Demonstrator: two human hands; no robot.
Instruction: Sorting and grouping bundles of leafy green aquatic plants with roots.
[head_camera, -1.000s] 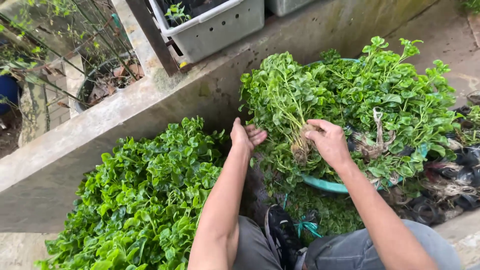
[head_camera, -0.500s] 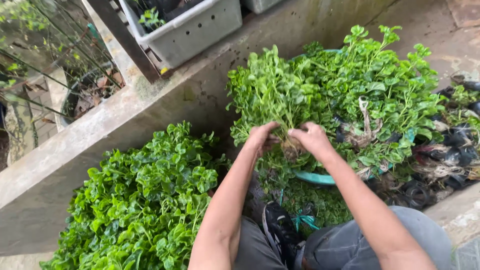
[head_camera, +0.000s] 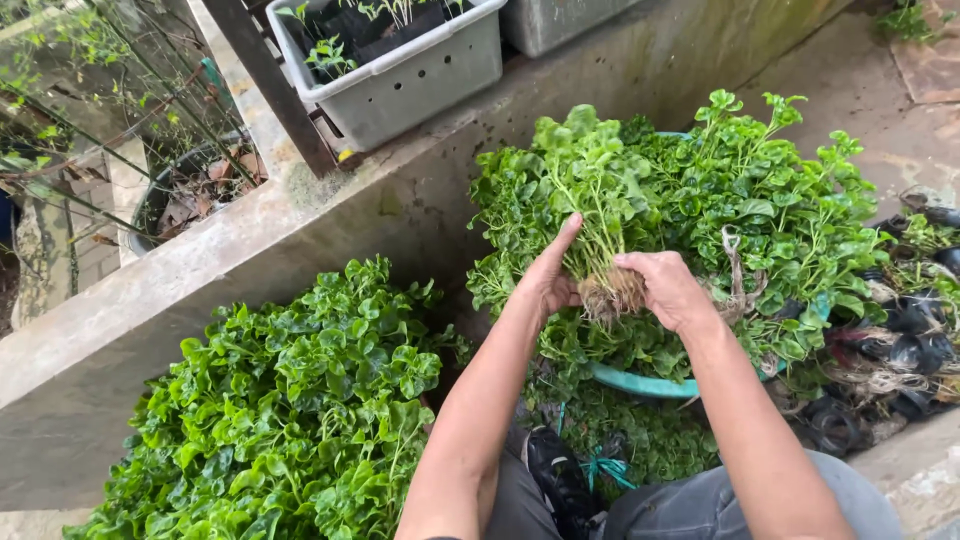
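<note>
A bunch of green plants (head_camera: 590, 200) with a brown root clump (head_camera: 612, 293) is held over the teal basin (head_camera: 640, 383), at the centre. The left hand (head_camera: 548, 280) and right hand (head_camera: 668, 288) close their fingers on the roots. A leaf heap (head_camera: 290, 410) lies near left; a grey crate (head_camera: 400, 70) stands far.

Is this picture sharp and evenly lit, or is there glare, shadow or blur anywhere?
Head view: soft, even daylight, no hard shadows; the hands, left and right, and the bunch they hold are sharp; slight sheen on the leaf pile; the wall leans, likely from the wide lens; the far top-left corner looks a bit soft.
</note>
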